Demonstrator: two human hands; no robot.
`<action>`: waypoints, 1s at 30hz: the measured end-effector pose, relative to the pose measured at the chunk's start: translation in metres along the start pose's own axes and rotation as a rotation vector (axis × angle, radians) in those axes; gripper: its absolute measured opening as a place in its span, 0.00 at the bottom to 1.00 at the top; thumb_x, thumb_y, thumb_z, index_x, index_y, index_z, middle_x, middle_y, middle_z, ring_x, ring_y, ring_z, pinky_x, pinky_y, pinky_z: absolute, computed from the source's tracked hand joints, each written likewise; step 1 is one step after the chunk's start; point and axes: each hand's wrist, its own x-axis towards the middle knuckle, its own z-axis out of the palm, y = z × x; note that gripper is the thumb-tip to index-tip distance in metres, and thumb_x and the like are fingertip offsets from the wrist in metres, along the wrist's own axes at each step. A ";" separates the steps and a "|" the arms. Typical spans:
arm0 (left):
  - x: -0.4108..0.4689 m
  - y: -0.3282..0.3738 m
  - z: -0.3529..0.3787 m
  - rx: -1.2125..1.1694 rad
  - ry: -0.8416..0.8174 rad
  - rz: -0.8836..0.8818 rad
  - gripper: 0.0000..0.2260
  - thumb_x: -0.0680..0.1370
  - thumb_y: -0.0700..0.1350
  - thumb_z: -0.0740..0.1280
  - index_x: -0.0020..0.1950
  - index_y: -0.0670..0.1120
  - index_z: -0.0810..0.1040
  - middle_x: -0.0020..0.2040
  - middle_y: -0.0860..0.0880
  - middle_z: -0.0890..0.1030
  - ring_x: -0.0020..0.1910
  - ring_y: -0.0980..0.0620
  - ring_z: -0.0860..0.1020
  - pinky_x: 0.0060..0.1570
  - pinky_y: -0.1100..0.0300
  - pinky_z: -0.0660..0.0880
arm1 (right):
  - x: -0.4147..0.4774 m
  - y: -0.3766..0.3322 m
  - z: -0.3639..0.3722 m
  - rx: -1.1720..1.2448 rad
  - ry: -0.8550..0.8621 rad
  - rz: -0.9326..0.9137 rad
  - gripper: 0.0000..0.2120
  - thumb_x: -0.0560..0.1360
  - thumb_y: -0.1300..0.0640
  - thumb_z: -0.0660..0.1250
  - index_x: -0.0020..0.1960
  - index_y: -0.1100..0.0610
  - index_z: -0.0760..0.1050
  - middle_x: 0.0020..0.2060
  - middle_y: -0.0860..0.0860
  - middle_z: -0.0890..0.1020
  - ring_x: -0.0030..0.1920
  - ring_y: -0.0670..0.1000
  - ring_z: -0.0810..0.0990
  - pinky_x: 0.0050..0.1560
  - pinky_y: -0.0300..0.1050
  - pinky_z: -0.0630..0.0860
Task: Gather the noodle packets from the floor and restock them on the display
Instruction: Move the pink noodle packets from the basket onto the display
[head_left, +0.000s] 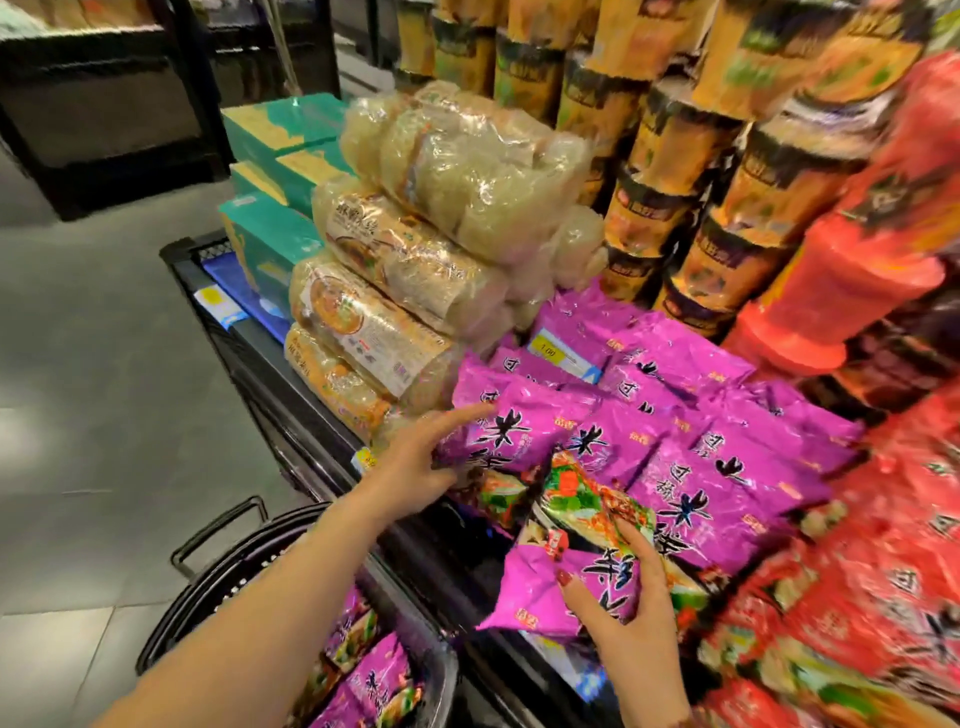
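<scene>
At the front edge of the display (270, 374), my right hand (623, 597) grips a purple noodle packet (540, 587), angled to slot in; my left hand (415, 460), fingers straight, seemingly steadies the stacked packets (509, 431). More wait in the basket (218, 566).

clear bags of pale vermicelli (431, 244) stacked up, teal boxes (280, 130) just behind. yellow-black cup tubs (670, 171) piled at the back, red tubs (857, 260) to their rt. grey floor (104, 415), dark shelving (104, 93) far left.
</scene>
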 end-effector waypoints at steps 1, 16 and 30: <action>0.007 -0.001 0.002 0.019 -0.030 0.022 0.34 0.67 0.38 0.68 0.70 0.61 0.70 0.64 0.58 0.76 0.61 0.60 0.74 0.59 0.72 0.66 | 0.000 0.001 -0.001 0.002 -0.001 0.001 0.32 0.65 0.60 0.78 0.62 0.39 0.70 0.56 0.25 0.72 0.60 0.28 0.68 0.62 0.39 0.65; -0.009 -0.005 0.026 0.504 -0.011 -0.050 0.37 0.74 0.40 0.70 0.78 0.58 0.57 0.71 0.34 0.64 0.69 0.34 0.66 0.65 0.44 0.71 | 0.000 -0.001 -0.004 0.038 -0.025 0.038 0.34 0.66 0.65 0.77 0.66 0.45 0.71 0.62 0.37 0.74 0.59 0.31 0.72 0.53 0.29 0.69; 0.003 -0.026 0.039 0.775 -0.057 0.198 0.62 0.55 0.62 0.80 0.78 0.63 0.43 0.77 0.51 0.58 0.55 0.47 0.79 0.46 0.57 0.76 | -0.002 -0.001 -0.007 0.017 -0.005 0.064 0.34 0.66 0.61 0.78 0.66 0.42 0.69 0.62 0.33 0.71 0.59 0.27 0.69 0.57 0.29 0.67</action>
